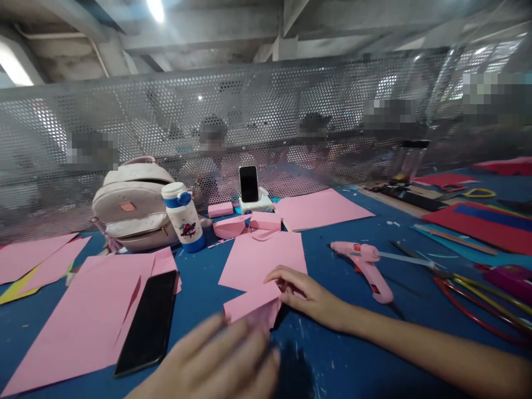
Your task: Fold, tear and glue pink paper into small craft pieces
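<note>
Grip of R hand (307,295) pinched on R end of folded pink paper piece (252,303), nr flat pink paper sheet (264,257) on blue bench (338,366); L hand (218,357) blurred, can't tell if gripping.

The bare left hand (220,360) is blurred and cut off by the bottom edge; it covers the near part of the folded pink paper piece (253,303), so its grip there cannot be told. Some fingers of the bare right hand (310,293) are partly hidden. The glossy purple object (507,282) runs past the right edge. A grey perforated metal panel (158,111) obscures the people (214,133) behind.
</note>
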